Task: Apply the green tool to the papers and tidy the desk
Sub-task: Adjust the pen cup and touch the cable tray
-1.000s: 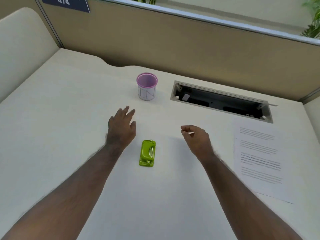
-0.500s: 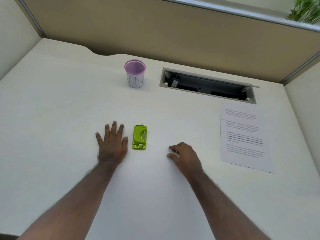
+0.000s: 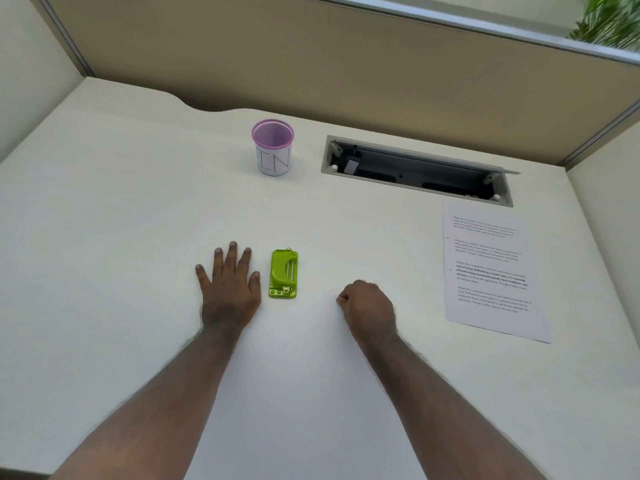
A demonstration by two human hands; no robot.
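The left hand [image 3: 227,291] lies flat on the tabletop [image 3: 104,220], palm down, fingers spread and holding nothing. Just beside its thumb, on the side toward the other hand, lies the green tool [image 3: 283,274], flat on the tabletop with its long axis pointing away from the person; a narrow strip of bare surface separates it from the thumb, so the two are near but apart. The right hand [image 3: 369,308] rests on the tabletop further along on the far side of the tool, curled into a loose fist with the knuckles up; whether anything sits inside the curl cannot be told. It is clearly farther from the tool than the left hand is.

Beyond the right hand, out toward the tabletop's right edge and well apart from it, the papers [image 3: 491,271] lie flat, printed text facing up. Past the left hand and the tool, toward the partition, stands a pink mesh cup [image 3: 273,147], upright, with a white label around its lower part. Next to the cup, ahead of the right hand, an open cable tray [image 3: 415,168] is sunk into the tabletop.
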